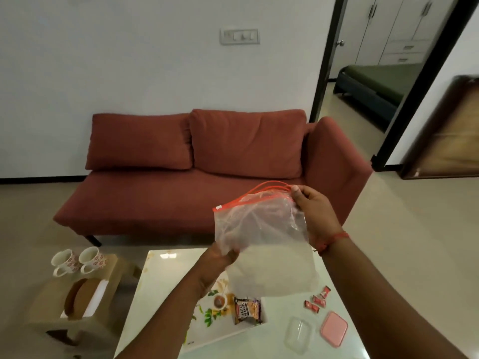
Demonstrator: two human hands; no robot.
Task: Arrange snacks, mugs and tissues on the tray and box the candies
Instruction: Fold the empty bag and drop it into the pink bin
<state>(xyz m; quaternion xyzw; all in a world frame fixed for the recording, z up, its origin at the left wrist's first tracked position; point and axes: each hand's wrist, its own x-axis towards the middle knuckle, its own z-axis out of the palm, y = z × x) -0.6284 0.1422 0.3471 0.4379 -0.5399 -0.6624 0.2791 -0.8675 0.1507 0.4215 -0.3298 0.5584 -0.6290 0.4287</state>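
I hold a clear zip bag (261, 237) with an orange seal in the air above the white table (160, 288). My right hand (311, 216) pinches its top right corner at the seal. My left hand (220, 257) grips its lower left side from beneath. Under the bag, a floral tray (207, 322) lies on the table with a dark pack of salted peanuts (246, 310) on it. To the right lie three red candies (317, 301), a clear plastic box (298, 334) and its pink lid (333, 329). Two floral mugs (77, 260) and a tissue holder (80, 299) stand on a brown stool at the left.
A red sofa (207, 172) stands behind the table against the white wall. The brown stool (51, 307) sits left of the table on the beige floor. An open doorway (375, 73) at the right leads to a room with a bed.
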